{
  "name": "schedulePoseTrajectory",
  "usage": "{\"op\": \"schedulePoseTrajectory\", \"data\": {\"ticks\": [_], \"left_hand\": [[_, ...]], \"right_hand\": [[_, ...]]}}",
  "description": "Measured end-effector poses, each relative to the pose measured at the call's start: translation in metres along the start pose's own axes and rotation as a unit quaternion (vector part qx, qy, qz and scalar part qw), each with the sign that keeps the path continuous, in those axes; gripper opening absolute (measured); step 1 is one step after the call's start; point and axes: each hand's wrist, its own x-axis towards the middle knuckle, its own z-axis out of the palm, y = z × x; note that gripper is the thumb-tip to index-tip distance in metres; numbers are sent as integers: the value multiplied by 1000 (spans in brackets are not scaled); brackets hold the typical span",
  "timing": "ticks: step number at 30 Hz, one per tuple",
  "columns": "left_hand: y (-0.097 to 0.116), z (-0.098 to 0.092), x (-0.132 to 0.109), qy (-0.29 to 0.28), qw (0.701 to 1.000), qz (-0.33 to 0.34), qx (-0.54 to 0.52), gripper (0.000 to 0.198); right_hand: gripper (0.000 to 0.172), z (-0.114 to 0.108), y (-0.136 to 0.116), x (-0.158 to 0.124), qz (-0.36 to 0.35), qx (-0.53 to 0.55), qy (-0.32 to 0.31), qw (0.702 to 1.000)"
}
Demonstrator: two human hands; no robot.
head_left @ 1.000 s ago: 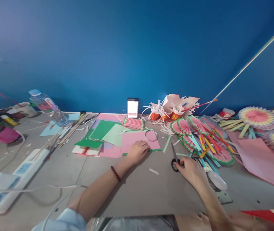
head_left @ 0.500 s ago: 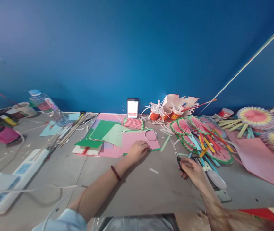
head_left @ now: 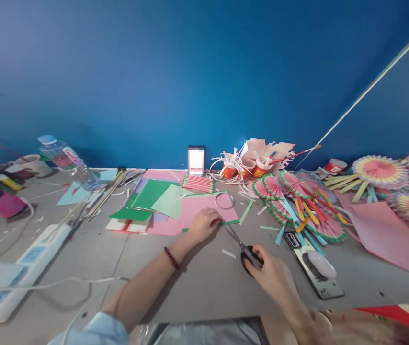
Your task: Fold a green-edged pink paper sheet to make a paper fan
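Note:
My left hand (head_left: 204, 224), a dark beaded bracelet on its wrist, rests with curled fingers at the lower edge of a pink paper sheet (head_left: 199, 208). A green edge shows along the sheet's bottom, and the fingertips are pressed there; exactly what they pinch is partly hidden. My right hand (head_left: 272, 268) has thumb and fingers in the black handles of a pair of scissors (head_left: 242, 244). The slightly parted blades point up and left, their tips close to my left fingertips. A white ring (head_left: 224, 201) lies on the pink sheet.
Right of centre lie folded paper fans (head_left: 274, 189) and a phone (head_left: 328, 287) with a white mouse (head_left: 322, 264) on it. Red cups (head_left: 262, 167) hold paper strips at the back. Green sheets (head_left: 157, 194), a bottle (head_left: 62, 153) and a power strip (head_left: 42, 247) are leftward.
My right hand has brought the scissors left and turned their blades toward my left hand, uncovering the phone. My left hand has stayed at the pink sheet's edge.

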Motion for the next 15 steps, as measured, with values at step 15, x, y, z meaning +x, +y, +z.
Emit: {"op": "schedulePoseTrajectory", "data": {"ticks": [15], "left_hand": [[2, -1, 0, 9, 1000, 6, 1, 18]], "right_hand": [[17, -3, -32, 4, 4, -116, -59, 991]]}}
